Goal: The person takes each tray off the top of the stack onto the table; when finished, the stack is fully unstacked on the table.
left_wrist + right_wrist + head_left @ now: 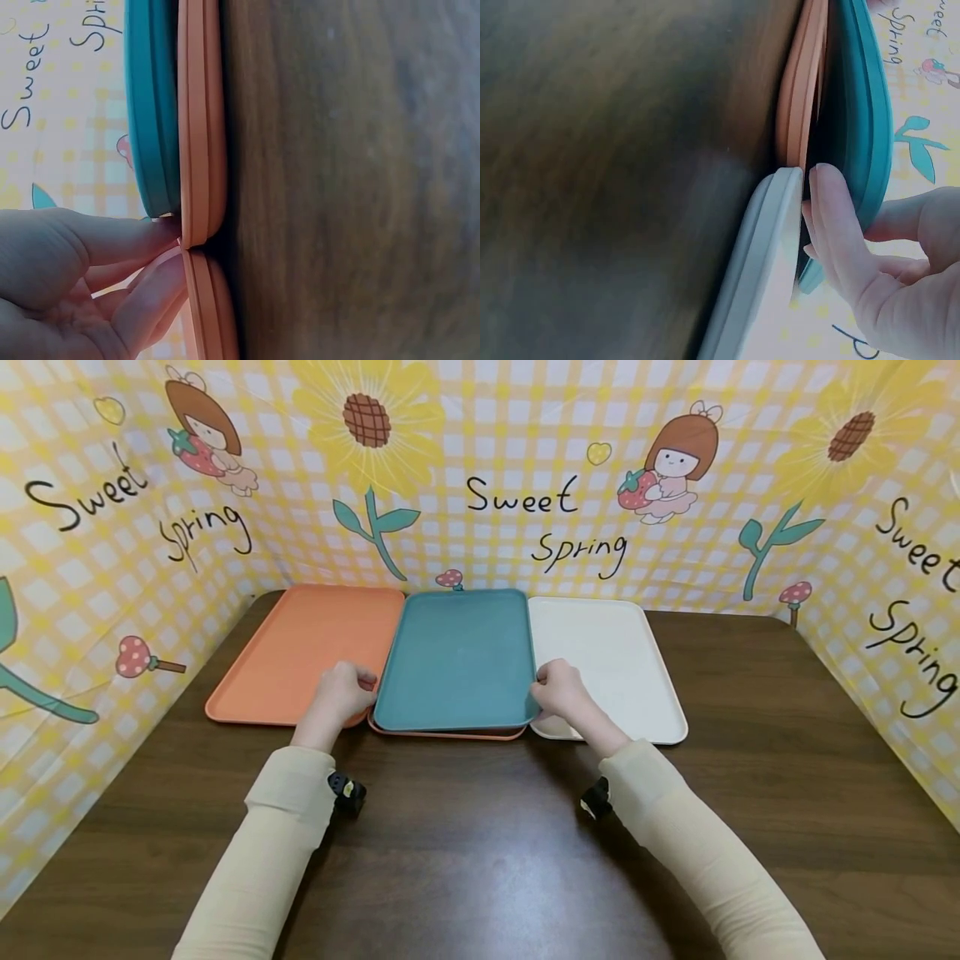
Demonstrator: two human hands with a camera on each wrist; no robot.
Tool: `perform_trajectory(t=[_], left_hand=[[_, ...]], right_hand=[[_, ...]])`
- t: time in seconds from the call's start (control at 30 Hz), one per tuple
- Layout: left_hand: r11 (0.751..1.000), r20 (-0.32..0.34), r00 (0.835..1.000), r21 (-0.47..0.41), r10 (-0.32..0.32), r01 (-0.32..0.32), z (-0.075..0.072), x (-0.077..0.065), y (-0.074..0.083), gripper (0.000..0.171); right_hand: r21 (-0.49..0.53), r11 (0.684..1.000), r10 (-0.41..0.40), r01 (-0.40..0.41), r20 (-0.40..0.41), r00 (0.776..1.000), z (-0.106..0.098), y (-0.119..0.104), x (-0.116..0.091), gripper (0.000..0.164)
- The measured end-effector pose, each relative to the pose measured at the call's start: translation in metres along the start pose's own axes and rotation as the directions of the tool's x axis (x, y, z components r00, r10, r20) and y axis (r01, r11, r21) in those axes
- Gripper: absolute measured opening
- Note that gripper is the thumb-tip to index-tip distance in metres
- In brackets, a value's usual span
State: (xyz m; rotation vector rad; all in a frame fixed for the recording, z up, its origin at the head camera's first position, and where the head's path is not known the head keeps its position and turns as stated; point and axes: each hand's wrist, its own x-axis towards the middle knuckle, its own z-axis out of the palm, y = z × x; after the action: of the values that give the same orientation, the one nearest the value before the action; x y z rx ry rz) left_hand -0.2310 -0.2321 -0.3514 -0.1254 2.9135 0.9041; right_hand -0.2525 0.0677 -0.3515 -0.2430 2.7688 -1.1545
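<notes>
A teal tray (457, 660) lies over an orange tray (450, 735), whose front rim shows below it. In the right wrist view a gap parts the teal tray (866, 112) from the lower orange rim (801, 90). My right hand (558, 687) pinches the teal tray's right edge, fingers underneath and thumb on the outer side. At the left edge, my left hand (341, 693) grips near the front corner; in the left wrist view the thumb meets the teal rim, and the fingertips are partly hidden against the orange rims.
Another orange tray (300, 652) lies flat on the left, and a white tray (615, 668) on the right, both close against the middle stack. All rest on a dark wooden table (465, 843). A patterned cloth (517, 435) hangs behind and at both sides.
</notes>
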Motion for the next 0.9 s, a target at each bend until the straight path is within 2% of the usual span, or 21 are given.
perform_trajectory(t=[0.2, 0.4, 0.57, 0.9], left_hand=[[1.0, 0.002, 1.0, 0.015, -0.009, 0.009, 0.001, 0.001, 0.0, 0.035], [1.0, -0.001, 1.0, 0.025, -0.018, 0.018, 0.002, 0.003, 0.0, 0.035], [0.999, -0.006, 1.0, 0.027, -0.024, 0.024, 0.003, 0.002, 0.001, 0.034], [0.999, -0.005, 1.0, 0.043, -0.03, 0.03, 0.004, 0.002, 0.002, 0.036]], right_hand=[[0.142, 0.986, 0.08, -0.089, 0.067, 0.995, -0.006, 0.002, 0.001, 0.017], [0.319, 0.919, 0.168, -0.231, 0.212, 0.963, -0.012, 0.002, 0.003, 0.042], [0.372, 0.877, 0.2, -0.305, 0.295, 0.934, -0.016, 0.002, 0.002, 0.054], [0.481, 0.805, 0.228, -0.348, 0.29, 0.929, -0.016, 0.002, 0.001, 0.055]])
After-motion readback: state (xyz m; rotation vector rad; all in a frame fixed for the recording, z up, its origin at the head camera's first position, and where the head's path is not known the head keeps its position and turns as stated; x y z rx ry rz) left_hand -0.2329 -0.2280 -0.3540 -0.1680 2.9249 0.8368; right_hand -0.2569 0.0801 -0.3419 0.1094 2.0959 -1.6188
